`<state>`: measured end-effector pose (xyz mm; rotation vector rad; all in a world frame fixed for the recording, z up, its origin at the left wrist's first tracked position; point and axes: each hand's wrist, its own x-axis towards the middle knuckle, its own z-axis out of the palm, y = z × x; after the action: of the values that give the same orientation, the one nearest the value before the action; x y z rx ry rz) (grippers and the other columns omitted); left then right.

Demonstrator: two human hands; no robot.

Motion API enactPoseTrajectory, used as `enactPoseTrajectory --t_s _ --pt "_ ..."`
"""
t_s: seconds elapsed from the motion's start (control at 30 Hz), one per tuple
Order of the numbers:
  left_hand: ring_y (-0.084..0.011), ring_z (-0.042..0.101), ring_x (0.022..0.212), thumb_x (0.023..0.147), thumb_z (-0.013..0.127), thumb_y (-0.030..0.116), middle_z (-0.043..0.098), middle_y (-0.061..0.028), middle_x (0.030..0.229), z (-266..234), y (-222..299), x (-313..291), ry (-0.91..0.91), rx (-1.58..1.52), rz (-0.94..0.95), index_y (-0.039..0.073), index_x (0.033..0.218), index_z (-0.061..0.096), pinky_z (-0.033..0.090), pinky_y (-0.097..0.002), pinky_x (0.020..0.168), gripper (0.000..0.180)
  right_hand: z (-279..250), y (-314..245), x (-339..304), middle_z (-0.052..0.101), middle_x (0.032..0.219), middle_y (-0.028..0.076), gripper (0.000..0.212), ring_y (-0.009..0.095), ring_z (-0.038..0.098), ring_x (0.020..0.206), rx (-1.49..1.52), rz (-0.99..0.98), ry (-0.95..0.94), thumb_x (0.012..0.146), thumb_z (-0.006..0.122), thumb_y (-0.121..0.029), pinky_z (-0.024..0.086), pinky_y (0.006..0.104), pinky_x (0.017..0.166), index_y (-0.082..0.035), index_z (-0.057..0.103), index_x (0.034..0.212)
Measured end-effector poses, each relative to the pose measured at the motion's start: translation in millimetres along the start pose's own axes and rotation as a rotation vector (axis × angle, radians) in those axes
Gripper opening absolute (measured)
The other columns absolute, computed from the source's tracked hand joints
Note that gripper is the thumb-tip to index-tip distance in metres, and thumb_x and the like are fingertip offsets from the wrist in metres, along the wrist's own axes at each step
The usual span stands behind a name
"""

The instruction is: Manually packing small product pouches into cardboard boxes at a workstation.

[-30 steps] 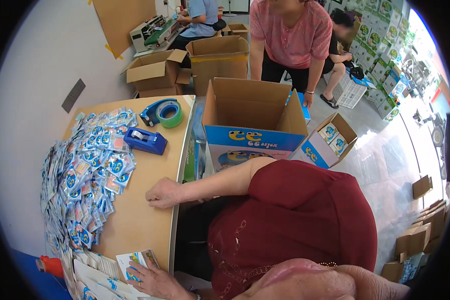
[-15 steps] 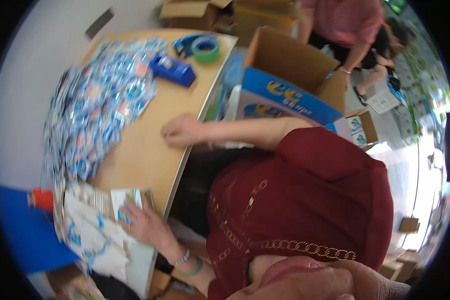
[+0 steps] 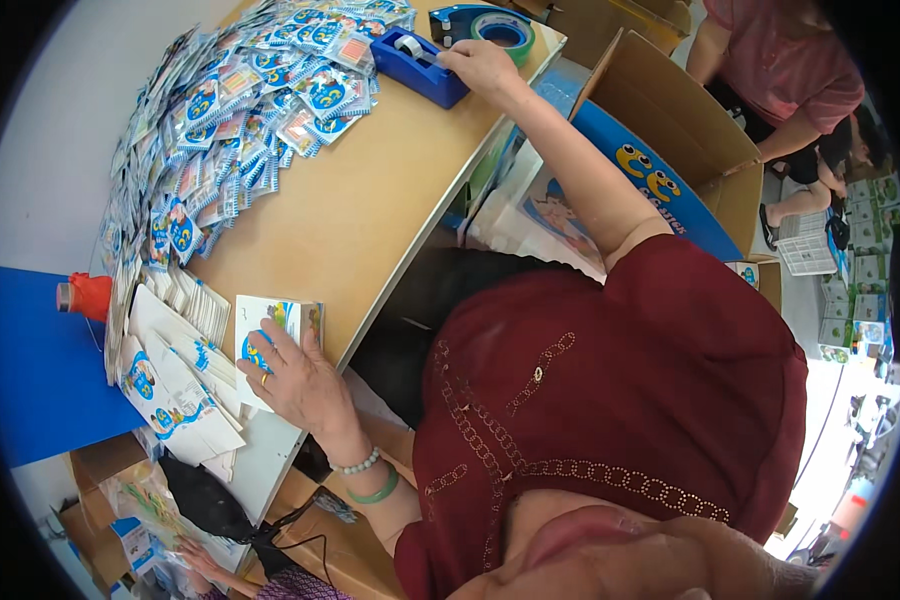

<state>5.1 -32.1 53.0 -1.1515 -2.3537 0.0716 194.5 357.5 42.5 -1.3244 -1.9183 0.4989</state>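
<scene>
From the head view, taking the blue tape dispenser (image 3: 420,66) at the far end of the wooden counter (image 3: 370,210) as the marker: the right hand (image 3: 482,68) has reached out to it, fingers curled down over its near end where the tape comes off. Whether a strip is pinched between the fingertips cannot be told from here. Just beyond the dispenser lies a green roll of tape (image 3: 505,30) in a blue holder. To the left of it spreads a wide heap of small blue-and-white packets (image 3: 240,120), running down the counter's left side toward the person.

Well back from the dispenser, at the near end, the left hand (image 3: 295,378) lies flat with fingers spread on a small printed carton (image 3: 275,345), pressing it to the counter. Beside that carton, further left, sits a stack of flat folded cartons (image 3: 175,375), and a red cap (image 3: 88,296) shows at the counter's edge. An open cardboard box (image 3: 670,130) stands on the right of the dispenser, off the counter, with another person behind it.

To do the taping well, I would judge that the left hand should keep the carton pinned, while the right draws the tape out straight and tears it against the cutter.
</scene>
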Motion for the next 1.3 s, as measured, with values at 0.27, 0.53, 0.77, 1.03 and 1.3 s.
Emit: enactPoseTrajectory --t_s 0.27,0.53,0.77,1.03,1.3 --pt "-0.0456 0.050 0.117 0.094 0.052 0.042 0.056 -0.0176 0.129 2 3 3 0.031 -0.014 0.019 0.008 0.131 0.053 0.038 -0.0476 0.104 0.051 18 18 14 0.066 0.080 0.007 0.016 0.020 0.059 0.076 0.489 0.217 -0.167 0.079 0.070 -0.017 0.046 0.0323 0.071 -0.003 0.071 0.088" --pt "-0.0455 0.051 0.117 0.094 0.053 0.042 0.055 -0.0165 0.130 2 2 4 0.017 -0.002 0.017 0.008 0.131 0.053 0.038 -0.0481 0.102 0.050 28 -2 7 0.064 0.086 0.007 0.012 0.016 0.059 0.076 1.014 0.486 0.053 0.078 0.069 -0.008 0.046 0.0311 0.070 0.000 0.065 0.087" --pt "-0.0454 0.052 0.116 0.094 0.053 0.042 0.055 -0.0160 0.130 -3 3 6 0.014 -0.025 0.010 0.008 0.130 0.054 0.038 -0.0478 0.103 0.050 36 14 -9 0.064 0.084 0.007 0.009 0.019 0.061 0.075 1.358 0.375 -0.011 0.079 0.065 -0.005 0.049 0.0356 0.069 0.000 0.063 0.086" --pt "-0.0452 0.053 0.115 0.093 0.055 0.040 0.056 -0.0156 0.130 -2 4 2 0.019 -0.055 -0.009 0.009 0.132 0.053 0.037 -0.0462 0.105 0.049 -8 -30 -8 0.069 0.091 0.013 0.018 0.025 0.068 0.080 -0.154 0.040 -0.334 0.080 0.062 -0.011 0.053 0.0352 0.068 -0.001 0.066 0.095" --pt "-0.0461 0.052 0.117 0.093 0.054 0.042 0.056 -0.0143 0.131 -1 3 2 0.017 -0.025 -0.011 0.011 0.132 0.053 0.037 -0.0474 0.104 0.050 -9 -19 45 0.064 0.114 0.015 0.046 0.037 0.059 0.106 -0.400 0.050 -0.699 0.070 0.069 -0.019 0.045 0.0446 0.092 -0.007 0.063 0.114"
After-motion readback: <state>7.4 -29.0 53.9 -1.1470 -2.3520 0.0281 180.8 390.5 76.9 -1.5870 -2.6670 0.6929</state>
